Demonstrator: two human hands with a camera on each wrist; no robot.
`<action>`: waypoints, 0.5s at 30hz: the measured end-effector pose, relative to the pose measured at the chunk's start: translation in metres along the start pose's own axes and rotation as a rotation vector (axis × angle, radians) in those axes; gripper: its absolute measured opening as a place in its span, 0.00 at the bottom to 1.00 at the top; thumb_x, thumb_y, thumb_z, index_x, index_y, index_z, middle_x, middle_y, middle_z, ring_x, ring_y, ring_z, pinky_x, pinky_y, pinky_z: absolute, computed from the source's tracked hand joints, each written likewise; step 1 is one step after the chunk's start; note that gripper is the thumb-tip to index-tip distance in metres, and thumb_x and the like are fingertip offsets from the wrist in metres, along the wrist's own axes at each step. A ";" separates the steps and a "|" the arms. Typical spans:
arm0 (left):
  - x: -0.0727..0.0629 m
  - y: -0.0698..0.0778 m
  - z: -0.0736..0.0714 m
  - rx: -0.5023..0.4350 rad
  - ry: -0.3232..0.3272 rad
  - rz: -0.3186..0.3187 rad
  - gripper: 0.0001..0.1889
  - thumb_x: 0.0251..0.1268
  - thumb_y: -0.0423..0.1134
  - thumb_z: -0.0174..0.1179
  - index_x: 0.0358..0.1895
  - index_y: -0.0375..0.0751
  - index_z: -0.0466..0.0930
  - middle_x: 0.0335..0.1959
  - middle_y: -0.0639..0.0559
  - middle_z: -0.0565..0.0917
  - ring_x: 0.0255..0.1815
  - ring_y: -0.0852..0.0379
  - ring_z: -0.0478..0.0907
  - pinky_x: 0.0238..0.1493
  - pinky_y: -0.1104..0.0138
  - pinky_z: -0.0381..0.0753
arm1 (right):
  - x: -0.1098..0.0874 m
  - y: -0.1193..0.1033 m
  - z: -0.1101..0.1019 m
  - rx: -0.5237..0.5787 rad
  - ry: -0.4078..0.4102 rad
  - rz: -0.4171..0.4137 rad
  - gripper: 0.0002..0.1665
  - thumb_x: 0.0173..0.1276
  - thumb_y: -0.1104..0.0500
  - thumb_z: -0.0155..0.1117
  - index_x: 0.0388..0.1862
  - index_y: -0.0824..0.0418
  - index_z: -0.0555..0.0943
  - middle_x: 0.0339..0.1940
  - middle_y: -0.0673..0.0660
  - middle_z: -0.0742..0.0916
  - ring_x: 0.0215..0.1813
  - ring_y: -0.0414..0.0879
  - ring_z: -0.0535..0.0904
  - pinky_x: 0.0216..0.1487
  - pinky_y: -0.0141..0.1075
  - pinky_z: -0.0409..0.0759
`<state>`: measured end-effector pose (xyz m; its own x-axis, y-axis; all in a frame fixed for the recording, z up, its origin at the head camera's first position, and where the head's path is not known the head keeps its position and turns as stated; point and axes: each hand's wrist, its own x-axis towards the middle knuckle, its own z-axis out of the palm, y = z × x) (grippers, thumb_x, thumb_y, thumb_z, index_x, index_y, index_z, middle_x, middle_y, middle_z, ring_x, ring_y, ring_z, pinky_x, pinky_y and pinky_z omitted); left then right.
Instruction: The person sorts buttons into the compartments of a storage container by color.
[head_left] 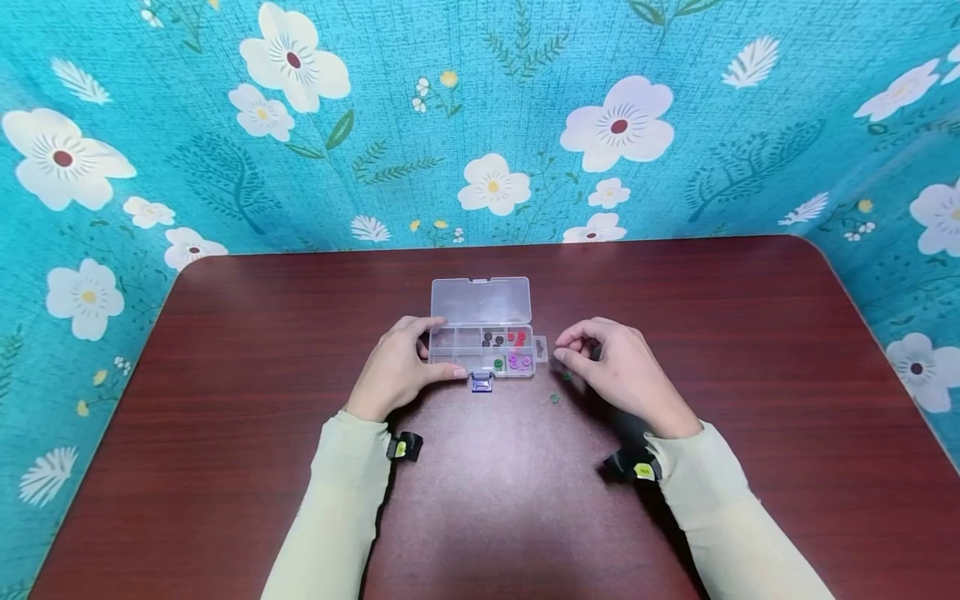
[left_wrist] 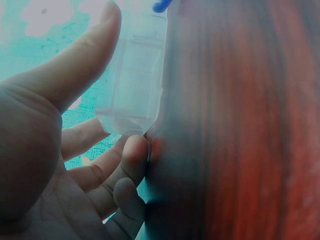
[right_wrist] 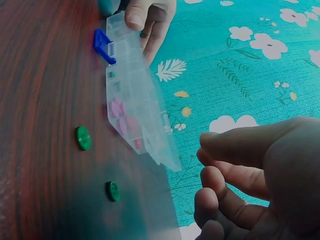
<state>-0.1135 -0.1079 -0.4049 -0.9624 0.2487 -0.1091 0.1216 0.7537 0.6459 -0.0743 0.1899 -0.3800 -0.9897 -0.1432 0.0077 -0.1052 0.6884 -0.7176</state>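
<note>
A clear plastic compartment box (head_left: 467,360) lies on the table with its lid (head_left: 480,302) raised at the back. My left hand (head_left: 393,367) grips its left end, thumb along the front edge and fingers behind. Inside, black buttons (head_left: 488,340) and red buttons (head_left: 521,337) lie in the back row; a green button (head_left: 498,364) and purple buttons (head_left: 513,362) lie in the front row. Just right of the box, my right hand (head_left: 618,367) hovers with loosely bent fingers, nothing visible between thumb and forefinger. Two green buttons (right_wrist: 83,138) lie on the table near it.
A blue latch (head_left: 482,383) hangs from the box's front edge, and a clear hanging tab (head_left: 541,348) sticks out at its right end. The dark red wooden table (head_left: 247,400) meets a flowered blue cloth (head_left: 420,167) at the back and sides.
</note>
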 end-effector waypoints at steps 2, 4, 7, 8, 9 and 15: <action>0.000 0.000 0.000 -0.002 0.001 0.003 0.43 0.45 0.58 0.79 0.68 0.50 0.76 0.39 0.51 0.75 0.37 0.54 0.72 0.42 0.60 0.70 | 0.000 0.003 0.000 0.012 -0.017 0.017 0.03 0.66 0.58 0.71 0.38 0.54 0.86 0.31 0.49 0.82 0.32 0.45 0.77 0.37 0.37 0.73; 0.000 0.000 0.000 -0.002 0.001 0.002 0.43 0.45 0.58 0.79 0.68 0.50 0.76 0.39 0.51 0.75 0.37 0.54 0.72 0.41 0.60 0.70 | 0.000 0.007 0.001 0.023 -0.044 0.033 0.04 0.65 0.59 0.72 0.39 0.54 0.86 0.30 0.49 0.82 0.32 0.45 0.77 0.38 0.36 0.73; 0.001 -0.001 0.001 0.001 0.003 0.002 0.43 0.45 0.58 0.79 0.68 0.50 0.76 0.39 0.51 0.75 0.37 0.54 0.72 0.41 0.60 0.70 | 0.001 0.012 0.003 0.040 -0.090 0.056 0.06 0.63 0.58 0.73 0.39 0.55 0.86 0.29 0.49 0.83 0.33 0.45 0.77 0.38 0.35 0.73; 0.001 -0.001 0.001 0.002 0.004 0.004 0.43 0.45 0.58 0.79 0.68 0.50 0.76 0.39 0.51 0.75 0.37 0.54 0.72 0.41 0.60 0.70 | 0.001 0.014 0.003 0.039 -0.101 0.058 0.07 0.63 0.58 0.74 0.39 0.55 0.86 0.29 0.49 0.83 0.33 0.45 0.77 0.38 0.35 0.73; 0.001 -0.001 0.001 0.003 0.003 0.006 0.43 0.45 0.58 0.79 0.68 0.50 0.76 0.39 0.51 0.75 0.37 0.54 0.72 0.41 0.60 0.70 | 0.001 0.016 0.003 0.035 -0.111 0.056 0.07 0.63 0.58 0.74 0.40 0.56 0.86 0.30 0.49 0.83 0.34 0.45 0.77 0.38 0.34 0.73; 0.000 -0.001 0.000 0.002 -0.001 0.008 0.43 0.46 0.58 0.79 0.68 0.50 0.75 0.40 0.50 0.75 0.37 0.54 0.72 0.41 0.59 0.70 | 0.001 0.025 0.003 0.027 -0.153 0.058 0.08 0.61 0.59 0.75 0.39 0.55 0.87 0.29 0.49 0.82 0.34 0.46 0.77 0.38 0.35 0.73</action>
<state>-0.1139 -0.1084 -0.4059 -0.9612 0.2552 -0.1045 0.1296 0.7526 0.6456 -0.0773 0.2048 -0.3995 -0.9675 -0.2117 -0.1384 -0.0441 0.6799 -0.7320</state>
